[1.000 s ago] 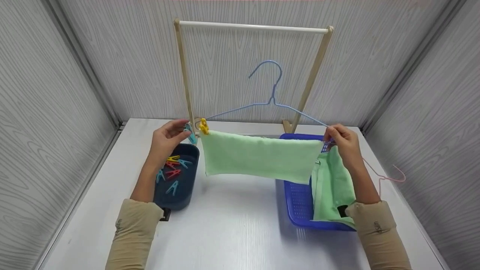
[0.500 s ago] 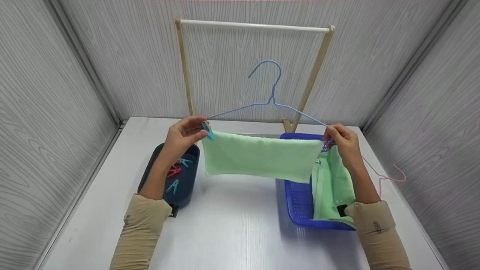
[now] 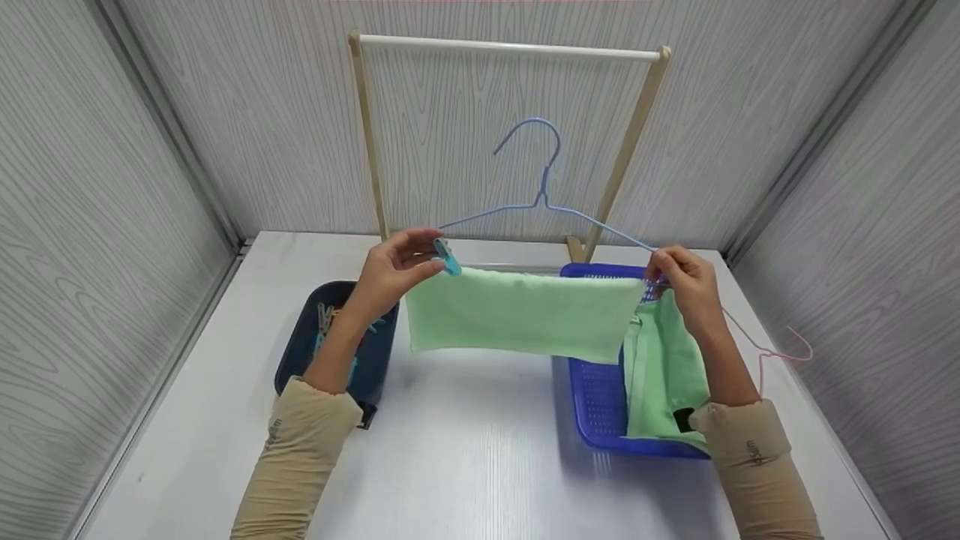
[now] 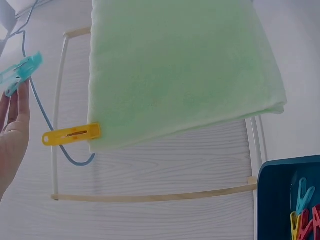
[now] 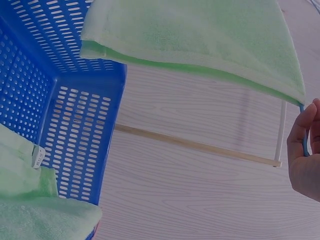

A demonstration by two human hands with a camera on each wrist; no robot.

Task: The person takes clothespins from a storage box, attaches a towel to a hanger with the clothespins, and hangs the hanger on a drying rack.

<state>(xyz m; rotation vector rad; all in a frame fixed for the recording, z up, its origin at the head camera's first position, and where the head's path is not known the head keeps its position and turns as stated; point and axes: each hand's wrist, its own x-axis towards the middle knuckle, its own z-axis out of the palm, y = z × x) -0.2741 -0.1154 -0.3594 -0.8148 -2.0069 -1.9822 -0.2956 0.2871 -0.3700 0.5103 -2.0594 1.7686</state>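
A light-green towel [image 3: 525,319] hangs folded over a blue wire hanger [image 3: 541,196]. My right hand [image 3: 688,289] grips the hanger's right end beside the towel's corner. Between thumb and fingers, my left hand [image 3: 397,268] pinches a turquoise clothespin [image 3: 448,258] near the towel's top edge. The left wrist view shows that clothespin [image 4: 22,70] apart from the cloth. A yellow clothespin [image 4: 72,135] is clipped at the towel's left top corner; in the head view the left hand hides it.
A dark blue tray [image 3: 289,360] of several clothespins stands at left. At right, a blue basket [image 3: 592,409] holds more green cloth [image 3: 667,375]. Behind the basket's right side lies a pink hanger [image 3: 772,352]. A wooden rack with a white rail [image 3: 510,47] stands at the back.
My left hand has moved right with the turquoise clothespin, from above the tray to the towel's top edge, covering the yellow clothespin. The right hand, hanger and towel have barely moved.
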